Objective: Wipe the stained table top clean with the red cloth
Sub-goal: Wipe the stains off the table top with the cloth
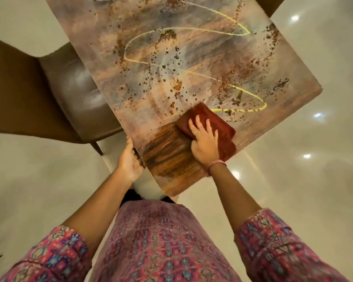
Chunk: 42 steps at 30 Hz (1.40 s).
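Red cloth [207,123] — folded, lying flat on the table top [192,64] near its close corner, just beside the right-hand edge. Pressed from above by the right hand [205,142]: fingers straight and spread apart, palm down on the fabric, ring visible on one finger, pink band at the wrist. Left of the cloth, toward the near corner, bare brown wood grain showing in a streaked patch [169,157]. Beyond the cloth, surface covered in pale smeared film, dark brown specks and crumbs [171,58], plus a looping yellow line [243,92] ending just at the cloth's far side. Left hand [128,159] at the table's left edge — thumb along the rim, fingers curled under it and hidden. Brown padded chair [55,94] tucked at the left side; glossy pale floor [314,149] all around
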Available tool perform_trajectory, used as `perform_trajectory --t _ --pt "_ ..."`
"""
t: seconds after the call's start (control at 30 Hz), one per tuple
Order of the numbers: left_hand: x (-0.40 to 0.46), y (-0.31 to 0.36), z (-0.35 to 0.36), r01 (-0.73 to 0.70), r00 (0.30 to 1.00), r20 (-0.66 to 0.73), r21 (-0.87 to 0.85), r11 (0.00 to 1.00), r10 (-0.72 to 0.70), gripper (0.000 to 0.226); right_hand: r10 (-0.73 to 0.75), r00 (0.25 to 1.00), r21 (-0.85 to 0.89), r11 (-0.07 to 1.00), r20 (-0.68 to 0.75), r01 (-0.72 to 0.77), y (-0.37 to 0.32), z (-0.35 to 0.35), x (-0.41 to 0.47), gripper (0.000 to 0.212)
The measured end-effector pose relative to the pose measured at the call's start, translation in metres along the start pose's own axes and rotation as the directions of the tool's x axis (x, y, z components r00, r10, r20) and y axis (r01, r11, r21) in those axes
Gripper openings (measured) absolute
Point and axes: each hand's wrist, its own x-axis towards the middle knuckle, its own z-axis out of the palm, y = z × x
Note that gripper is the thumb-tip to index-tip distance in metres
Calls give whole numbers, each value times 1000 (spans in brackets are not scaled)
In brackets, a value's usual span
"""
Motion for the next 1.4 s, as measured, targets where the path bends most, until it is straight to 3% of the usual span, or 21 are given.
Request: perform_trajectory --t 0.07,0.17,0.33,0.47,0.57,0.73,0.83,1.0,1.1,1.23,1.4 --pt "3 0 -1 1 1000 1 -2 1000 -1 51 -180 982 -51 982 54 183 -22 24 -24 71" --pt "6 2 -5 -1 1000 15 25 1000 1 52 -411 884 -49 901 223 431 -28 54 -89 71" --pt "9 7 -15 10 998 69 -20 1000 -9 45 -462 830 -7 873 311 488 -8 56 -116 68" --pt "8 13 -29 99 988 131 -103 990 -85 62 -510 804 -27 840 305 542 -38 48 -60 65" --pt "8 11 -35 143 977 191 -257 956 -94 77 -519 826 -76 835 220 545 -75 45 1 62" --pt "11 9 -34 142 968 237 -264 954 -79 85 -492 858 -91 857 148 507 -116 43 51 57" --pt "17 12 -40 144 967 244 -262 954 -79 84 -471 867 0 879 162 477 -93 51 -5 61" --pt "20 25 -44 130 978 180 -144 981 -104 84 -411 850 86 910 330 406 -28 63 -117 62" --pt "17 29 -41 117 980 172 -79 990 -102 83 -430 843 137 903 323 408 -32 54 -84 60" --pt "14 27 -40 111 980 171 -42 993 -102 77 -437 876 118 899 203 421 -52 37 -10 63" --pt "10 27 -32 54 988 145 23 998 -57 55 -252 967 36 967 26 251 -80 15 83 52"
